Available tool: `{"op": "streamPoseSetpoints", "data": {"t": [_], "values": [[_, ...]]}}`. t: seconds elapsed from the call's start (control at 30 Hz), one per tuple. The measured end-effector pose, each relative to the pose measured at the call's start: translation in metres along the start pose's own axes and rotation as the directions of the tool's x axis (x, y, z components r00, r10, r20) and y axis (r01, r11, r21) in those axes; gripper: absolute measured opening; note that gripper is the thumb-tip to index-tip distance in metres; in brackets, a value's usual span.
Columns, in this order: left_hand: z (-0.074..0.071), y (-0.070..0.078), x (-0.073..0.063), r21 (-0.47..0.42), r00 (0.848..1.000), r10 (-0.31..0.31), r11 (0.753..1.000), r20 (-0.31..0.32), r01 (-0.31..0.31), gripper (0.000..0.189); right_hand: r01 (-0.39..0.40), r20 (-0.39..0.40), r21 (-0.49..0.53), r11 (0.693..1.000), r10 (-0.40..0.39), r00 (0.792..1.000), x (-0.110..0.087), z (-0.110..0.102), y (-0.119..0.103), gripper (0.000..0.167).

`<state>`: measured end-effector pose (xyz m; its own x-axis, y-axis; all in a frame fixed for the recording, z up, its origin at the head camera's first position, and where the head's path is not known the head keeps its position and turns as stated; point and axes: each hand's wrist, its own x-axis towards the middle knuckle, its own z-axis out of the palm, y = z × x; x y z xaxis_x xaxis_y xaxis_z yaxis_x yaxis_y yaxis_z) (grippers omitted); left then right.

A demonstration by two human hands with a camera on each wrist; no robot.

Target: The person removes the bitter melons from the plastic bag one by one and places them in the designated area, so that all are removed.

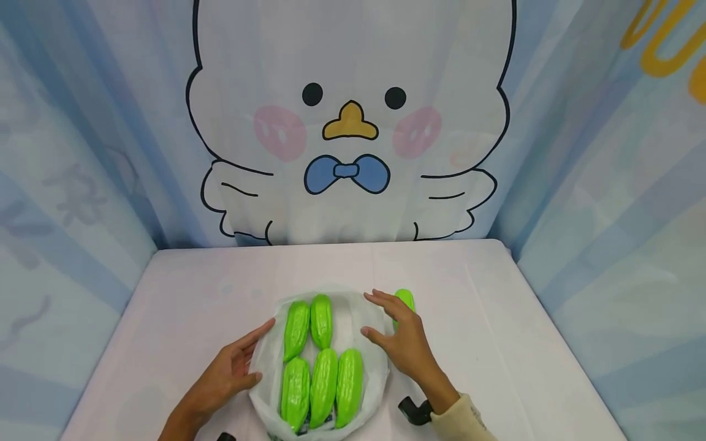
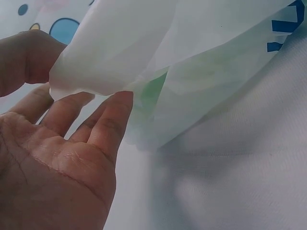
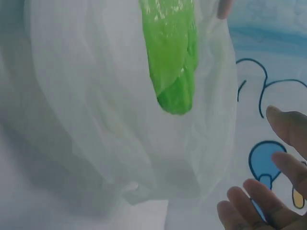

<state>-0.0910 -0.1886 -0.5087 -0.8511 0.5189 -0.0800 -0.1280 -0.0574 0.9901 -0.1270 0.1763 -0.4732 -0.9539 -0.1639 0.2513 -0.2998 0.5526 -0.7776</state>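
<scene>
A white plastic bag point(image 1: 375, 373) stands with its mouth wide, and inside it lie several glossy bright green, cucumber-shaped pieces point(image 1: 323, 389). My left hand point(image 1: 228, 373) is at the bag's left side with fingers extended; in the left wrist view its fingertips point(image 2: 122, 103) touch the bag's edge. Beside the right rim, my right hand point(image 1: 405, 337) is spread with nothing in it. The right wrist view shows its fingers point(image 3: 261, 203) apart from the bag. Another green piece point(image 1: 405, 297) lies outside the bag, partly hidden behind the right hand.
A white-covered table point(image 1: 496, 343) bears the bag. Behind it hangs a pale curtain point(image 1: 353, 214) with a cartoon bird, and blue-white curtains point(image 1: 607, 245) flank both sides. A black wrist mount point(image 1: 415, 411) sits by the right sleeve point(image 1: 463, 419).
</scene>
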Motion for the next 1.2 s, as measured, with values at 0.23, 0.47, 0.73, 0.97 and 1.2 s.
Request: {"op": "streamPoseSetpoints", "data": {"t": [0.23,0.47,0.73,0.97,1.2], "values": [[0.000,-0.005,-0.001,0.015,1.000,-0.021,1.000,-0.021,0.021,0.096,-0.025,0.126,0.060,0.998,0.018,0.992,0.001,0.021,-0.011,0.067],[0.000,-0.007,-0.001,0.005,1.000,-0.021,1.000,-0.017,0.021,0.093,-0.070,0.273,0.098,0.993,0.041,0.961,0.009,0.037,-0.010,0.065],[0.002,-0.003,-0.002,-0.005,1.000,0.006,1.000,-0.002,-0.006,0.090,-0.097,0.344,0.092,0.991,0.059,0.937,0.020,0.054,-0.012,0.064],[0.002,-0.001,-0.003,-0.016,1.000,0.008,1.000,0.002,-0.008,0.092,-0.072,0.363,0.048,0.996,0.050,0.930,0.029,0.063,-0.018,0.065],[0.002,0.000,-0.002,0.000,1.000,0.003,1.000,-0.006,-0.003,0.093,-0.074,0.371,-0.017,0.997,0.075,0.926,0.038,0.069,-0.019,0.064]]}}
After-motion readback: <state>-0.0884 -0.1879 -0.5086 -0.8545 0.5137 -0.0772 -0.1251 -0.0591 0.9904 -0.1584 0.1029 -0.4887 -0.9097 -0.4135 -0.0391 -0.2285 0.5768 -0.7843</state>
